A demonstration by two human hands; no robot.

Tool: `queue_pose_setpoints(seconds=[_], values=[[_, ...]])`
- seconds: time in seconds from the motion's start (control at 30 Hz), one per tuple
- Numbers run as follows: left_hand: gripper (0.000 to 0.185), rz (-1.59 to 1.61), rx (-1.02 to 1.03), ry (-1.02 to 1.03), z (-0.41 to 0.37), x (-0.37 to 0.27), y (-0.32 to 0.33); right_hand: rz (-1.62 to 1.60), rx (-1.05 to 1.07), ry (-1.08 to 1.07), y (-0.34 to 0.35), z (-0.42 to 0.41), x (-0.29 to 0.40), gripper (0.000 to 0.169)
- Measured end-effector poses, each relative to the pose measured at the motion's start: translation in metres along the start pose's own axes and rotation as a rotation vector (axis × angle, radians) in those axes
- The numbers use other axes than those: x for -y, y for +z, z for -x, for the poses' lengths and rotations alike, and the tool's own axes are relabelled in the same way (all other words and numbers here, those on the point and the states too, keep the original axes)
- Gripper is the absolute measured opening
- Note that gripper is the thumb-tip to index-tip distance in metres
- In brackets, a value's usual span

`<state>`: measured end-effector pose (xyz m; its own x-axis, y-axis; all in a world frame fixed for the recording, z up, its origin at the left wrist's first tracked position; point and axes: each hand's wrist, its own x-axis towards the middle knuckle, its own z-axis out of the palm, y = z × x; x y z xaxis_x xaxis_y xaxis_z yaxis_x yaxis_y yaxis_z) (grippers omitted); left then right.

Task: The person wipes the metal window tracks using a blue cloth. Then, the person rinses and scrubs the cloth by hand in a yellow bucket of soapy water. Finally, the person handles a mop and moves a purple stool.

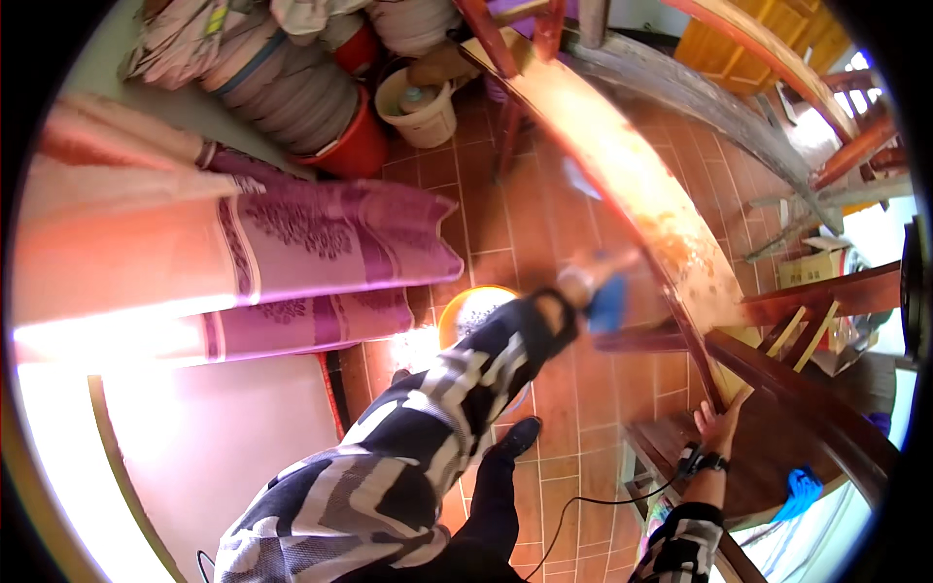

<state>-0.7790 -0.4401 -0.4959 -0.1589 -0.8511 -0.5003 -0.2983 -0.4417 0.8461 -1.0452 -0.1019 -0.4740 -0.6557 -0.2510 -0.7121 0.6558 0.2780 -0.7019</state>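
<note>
My left hand (594, 275) is blurred and reaches forward over the tiled floor, with a blue cloth (607, 306) in it, beside a long wooden board (634, 167) with reddish-brown edges. The board's pale face has brown, wet-looking patches. My right hand (718, 428), with a dark band and a cabled device at the wrist, grips the board's near end, thumb and fingers on either side of the corner. A yellow-rimmed basin (477, 310) with sudsy-looking contents stands on the floor, partly hidden by my left sleeve.
Purple patterned curtains (342, 233) hang at the left. Behind them stand a red bucket (350, 146) and a white bucket (421, 116). Dark red wooden rails (794, 393) and a brown surface with another blue cloth (800, 492) lie at the right. A black cable loops near my right arm.
</note>
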Motion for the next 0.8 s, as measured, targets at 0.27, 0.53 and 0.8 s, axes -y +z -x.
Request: queue_pose_setpoints(seconds=[0.27,0.53,0.8], values=[[0.030,0.545,0.312,-0.441,0.195,0.102,-0.112,0.337,0.794,-0.084,0.090,0.226,-0.172,0.035],[0.026,0.820,0.371,-0.420,0.251,0.046,-0.137,0.256,0.807,0.074,0.134,0.296,-0.103,0.050],[0.066,0.804,0.629,-0.283,0.323,-0.048,-0.169,0.809,0.806,-0.592,0.140,0.321,0.002,0.030]])
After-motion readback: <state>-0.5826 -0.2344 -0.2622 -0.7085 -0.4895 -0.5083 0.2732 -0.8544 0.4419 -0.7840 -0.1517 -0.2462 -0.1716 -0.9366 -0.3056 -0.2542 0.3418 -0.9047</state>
